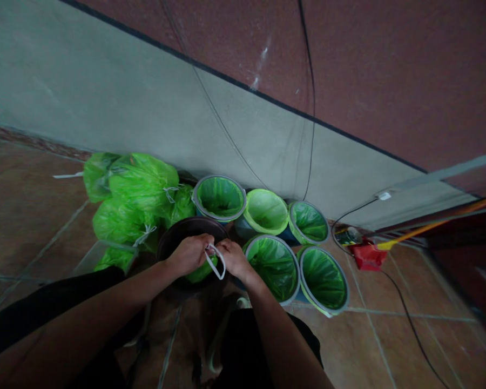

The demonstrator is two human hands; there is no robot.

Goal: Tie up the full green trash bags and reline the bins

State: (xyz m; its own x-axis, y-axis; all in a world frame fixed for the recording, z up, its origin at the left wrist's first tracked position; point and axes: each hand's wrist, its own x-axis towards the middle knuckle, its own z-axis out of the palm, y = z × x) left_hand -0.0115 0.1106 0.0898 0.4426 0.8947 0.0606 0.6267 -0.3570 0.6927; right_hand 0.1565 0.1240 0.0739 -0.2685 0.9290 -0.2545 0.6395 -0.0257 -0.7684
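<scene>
My left hand (192, 254) and my right hand (233, 258) are close together above a dark bin (174, 229). Both are closed on a white drawstring (217, 263), which hangs in a loop between them. Down in the dark bin a green garbage bag (199, 274) shows below the hands; its top is partly hidden by them. Just right of my right hand stands a bin lined with a green bag (273, 265).
Several filled green bags (141, 183), tied with white strings, are piled at the left. More green-lined bins (221, 197) stand along the wall (105, 97). A red dustpan (366, 256) with a yellow-orange handle and a black cable (407, 313) lie on the tiled floor at the right.
</scene>
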